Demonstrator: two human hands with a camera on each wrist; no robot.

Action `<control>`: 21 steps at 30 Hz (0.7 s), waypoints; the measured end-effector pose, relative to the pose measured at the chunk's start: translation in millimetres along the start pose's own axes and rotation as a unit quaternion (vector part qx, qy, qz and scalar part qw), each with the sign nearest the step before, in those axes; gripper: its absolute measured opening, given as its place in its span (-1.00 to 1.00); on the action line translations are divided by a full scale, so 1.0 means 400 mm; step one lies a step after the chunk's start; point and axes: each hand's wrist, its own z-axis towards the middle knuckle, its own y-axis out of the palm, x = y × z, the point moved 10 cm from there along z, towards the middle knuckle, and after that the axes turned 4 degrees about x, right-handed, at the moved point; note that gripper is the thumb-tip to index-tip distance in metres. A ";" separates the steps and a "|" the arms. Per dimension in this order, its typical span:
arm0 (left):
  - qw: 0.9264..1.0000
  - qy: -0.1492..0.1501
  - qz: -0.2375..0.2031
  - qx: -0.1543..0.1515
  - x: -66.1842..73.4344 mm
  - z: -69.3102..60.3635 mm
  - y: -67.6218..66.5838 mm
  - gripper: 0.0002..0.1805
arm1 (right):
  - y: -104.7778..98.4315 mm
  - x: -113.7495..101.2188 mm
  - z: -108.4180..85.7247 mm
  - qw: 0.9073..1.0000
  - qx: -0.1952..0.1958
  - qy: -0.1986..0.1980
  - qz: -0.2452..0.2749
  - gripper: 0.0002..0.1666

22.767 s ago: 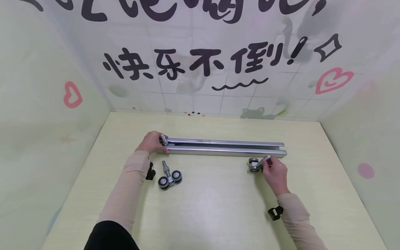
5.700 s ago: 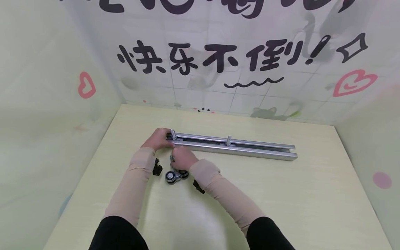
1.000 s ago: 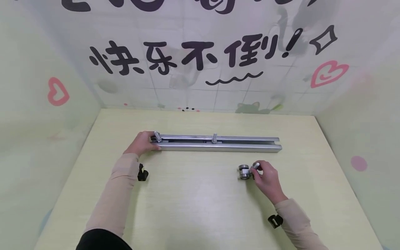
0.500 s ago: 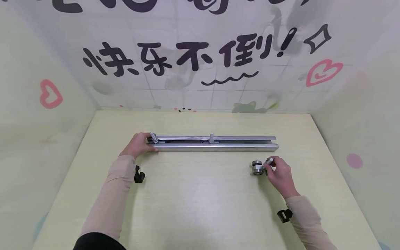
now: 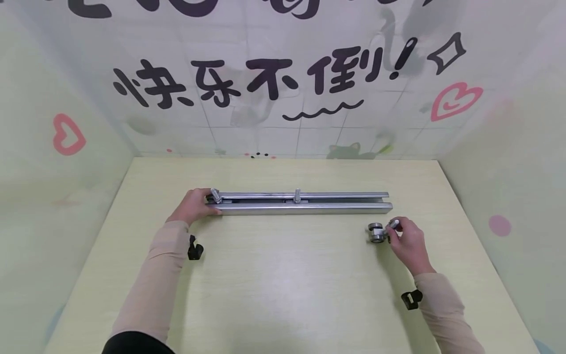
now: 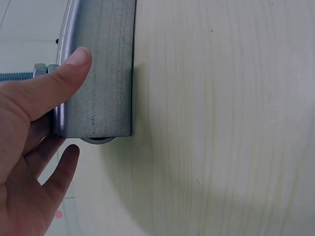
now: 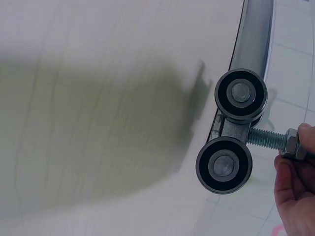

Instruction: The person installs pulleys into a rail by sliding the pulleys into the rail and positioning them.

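A silver metal C-shaped rail [image 5: 305, 209] lies along the table with its slot facing up. My left hand [image 5: 192, 205] grips its left end, thumb [image 6: 59, 83] pressed on the near side wall. A threaded bolt [image 5: 215, 195] sticks up from the slot beside that hand; a wheel edge [image 6: 98, 140] shows under the rail's end. Another bolt [image 5: 297, 195] stands near mid-rail. Off the rail's right end, my right hand [image 5: 410, 246] pinches the bolt and nut [image 7: 292, 143] of a roller trolley [image 5: 376, 232]. Its black-ringed wheels [image 7: 224, 166] are held above the table, apart from the rail.
The pale wood-grain table [image 5: 274, 275] stretches in front of the rail. A printed sheet [image 5: 265, 132] hangs at the back, with side panels [image 5: 508, 187] at left and right. Black camera mounts [image 5: 412, 299] sit at both wrists.
Since the oldest frame, a roller bolt has come to stand mid-rail. The trolley lying at left was picked up by my right hand, which has lately carried it rightward. The left hand keeps its grip.
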 end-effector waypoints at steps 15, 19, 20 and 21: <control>1.000 -0.005 0.004 -0.002 0.002 -0.002 0.001 -0.34 | -0.030 0.073 0.018 0.999 -0.011 0.037 -0.015 -0.80; 1.000 0.000 0.007 0.000 0.005 0.001 0.003 -0.34 | -0.032 0.093 0.019 0.998 -0.017 0.052 -0.023 -0.81; 1.000 0.000 0.008 0.000 0.004 0.002 0.003 -0.34 | -0.033 0.096 0.019 0.998 -0.018 0.055 -0.025 -0.81; 1.000 0.000 0.008 0.000 0.005 0.002 0.004 -0.34 | -0.034 0.099 0.020 0.998 -0.019 0.057 -0.026 -0.81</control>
